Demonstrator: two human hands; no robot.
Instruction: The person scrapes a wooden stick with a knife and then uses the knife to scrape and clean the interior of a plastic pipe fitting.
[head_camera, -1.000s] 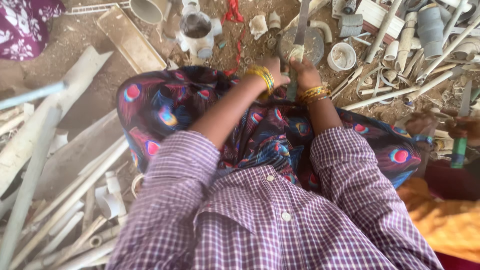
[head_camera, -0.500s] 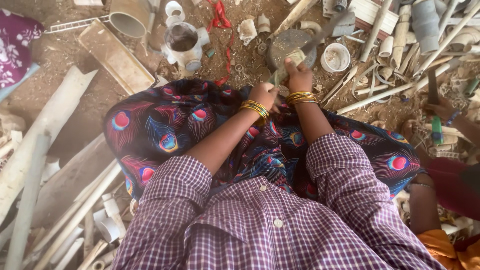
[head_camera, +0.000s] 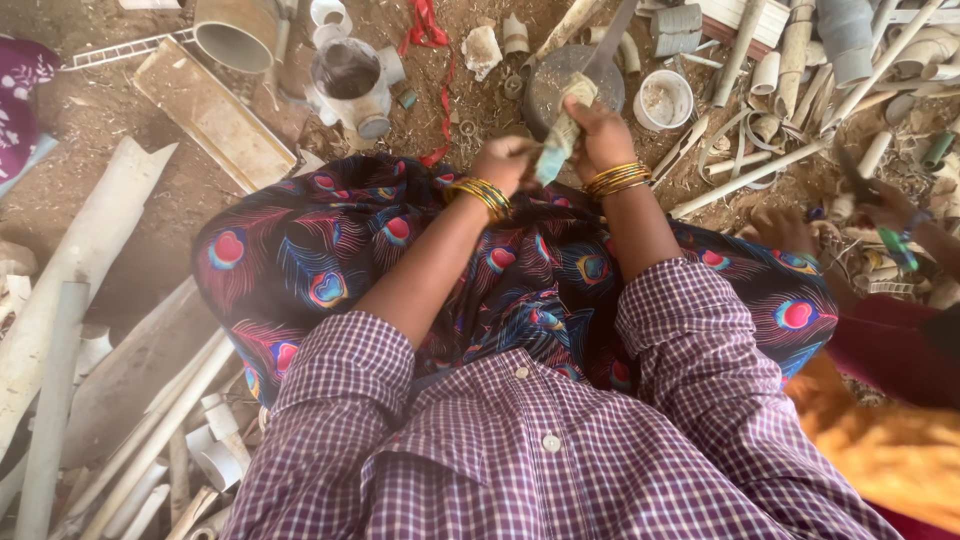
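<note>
Fingers of both hands — left hand (head_camera: 505, 160), right hand (head_camera: 600, 128) — clutch a cloth-wrapped tool handle (head_camera: 562, 132).

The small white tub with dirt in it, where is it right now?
In the head view, the white tub sits on the ground at upper right, just right of the round grey block and beyond the right hand.

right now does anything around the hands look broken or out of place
Yes. Both hands, left hand and right hand, grip a cloth-wrapped tool handle. Around them the dirt ground is littered with cut and split pale plastic pipe pieces, a white pipe junction fitting and a stray red ribbon.
</note>
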